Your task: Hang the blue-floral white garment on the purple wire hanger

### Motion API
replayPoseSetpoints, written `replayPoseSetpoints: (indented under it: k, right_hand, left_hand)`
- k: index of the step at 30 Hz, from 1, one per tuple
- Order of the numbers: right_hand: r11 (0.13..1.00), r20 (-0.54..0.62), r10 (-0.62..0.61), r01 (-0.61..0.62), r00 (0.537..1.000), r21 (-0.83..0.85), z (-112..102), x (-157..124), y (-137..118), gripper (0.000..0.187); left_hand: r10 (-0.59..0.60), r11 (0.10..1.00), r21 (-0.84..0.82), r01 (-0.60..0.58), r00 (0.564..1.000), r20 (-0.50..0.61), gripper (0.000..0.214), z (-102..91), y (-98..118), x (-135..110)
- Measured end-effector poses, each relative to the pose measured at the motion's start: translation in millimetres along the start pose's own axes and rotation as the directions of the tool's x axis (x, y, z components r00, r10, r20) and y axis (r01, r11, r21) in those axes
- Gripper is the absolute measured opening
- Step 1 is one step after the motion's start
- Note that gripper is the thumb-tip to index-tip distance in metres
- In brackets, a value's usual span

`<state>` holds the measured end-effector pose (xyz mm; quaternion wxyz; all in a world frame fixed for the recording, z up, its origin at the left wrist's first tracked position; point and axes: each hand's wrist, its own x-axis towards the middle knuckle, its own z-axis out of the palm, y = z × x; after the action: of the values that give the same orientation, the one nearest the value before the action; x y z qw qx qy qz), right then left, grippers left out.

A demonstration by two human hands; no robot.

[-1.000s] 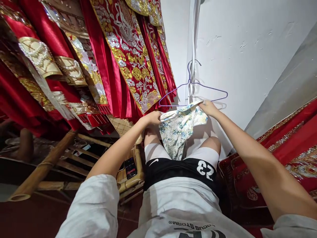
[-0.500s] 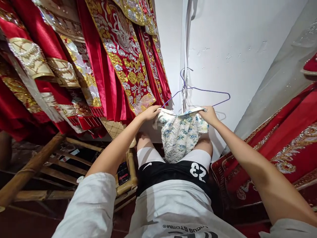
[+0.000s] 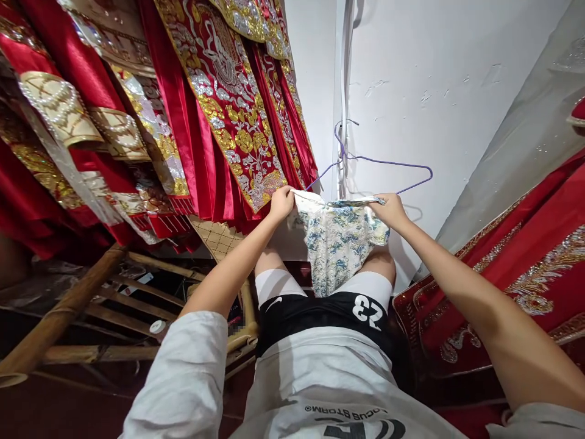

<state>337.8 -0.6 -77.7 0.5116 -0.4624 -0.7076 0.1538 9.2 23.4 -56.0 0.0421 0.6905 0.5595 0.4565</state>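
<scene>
Between my two hands hangs a small white garment (image 3: 340, 244) with a blue-green print and short sleeves, its lower part reaching down between my thighs. My left hand (image 3: 282, 202) pinches its upper left edge, and my right hand (image 3: 389, 210) grips the upper right edge near the sleeve. Behind its top edge is a thin purple clothes hanger (image 3: 393, 163), hook up, in front of a white wall; its lower bar is hidden. Whether the hanger's ends touch my fingers I cannot tell.
Red embroidered costumes (image 3: 242, 140) hang close on the left. A bamboo chair (image 3: 68, 305) stands at lower left, a white-capped object (image 3: 158, 327) by it. More red sequined cloth (image 3: 516, 286) lies on the right. A pale vertical pipe (image 3: 342, 67) runs up the wall.
My left hand has shifted slightly, its fingers now more curled at the edge. The garment's top edge is drawn straighter and its front hangs flatter. The view has moved a little.
</scene>
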Motion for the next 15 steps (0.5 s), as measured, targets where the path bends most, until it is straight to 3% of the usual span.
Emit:
replayPoseSetpoints:
  k: [3, 6, 7, 11, 13, 15]
  right_hand:
    - [1.0, 0.018, -0.015, 0.015, 1.0, 0.018, 9.6, -7.7, -0.5, 0.023]
    - [0.996, 0.015, -0.093, 0.092, 0.996, 0.008, 10.3, -18.6, -3.0, 0.019]
    - [0.994, 0.007, -0.111, 0.111, 0.994, -0.004, 7.1, -21.8, -3.8, 0.026]
    - [0.983, -0.082, -0.089, 0.074, 0.993, -0.167, -20.6, -20.2, -1.6, 0.083]
    - [0.966, -0.154, -0.052, 0.011, 0.987, -0.26, -36.5, -6.2, 5.4, 0.093]
    - [0.951, -0.188, -0.006, -0.052, 0.982, -0.303, -46.8, 14.2, 15.0, 0.089]
  left_hand:
    - [-0.01, 0.98, -0.197, -0.003, 0.998, -0.065, 0.03, 18.8, 22.4, 19.1]
    - [0.066, 0.966, -0.245, -0.08, 0.996, -0.062, 0.032, 23.3, 41.2, 29.4]
    - [0.101, 0.969, -0.221, -0.109, 0.994, -0.049, 0.032, 19.7, 44.9, 29.9]
    - [0.224, 0.973, 0.048, -0.226, 0.973, 0.057, 0.03, -10.7, 48.9, 24.0]
    - [0.255, 0.937, 0.212, -0.277, 0.959, 0.128, 0.032, -24.7, 49.2, 21.2]
    - [0.271, 0.898, 0.309, -0.313, 0.947, 0.172, 0.035, -31.8, 50.7, 20.1]
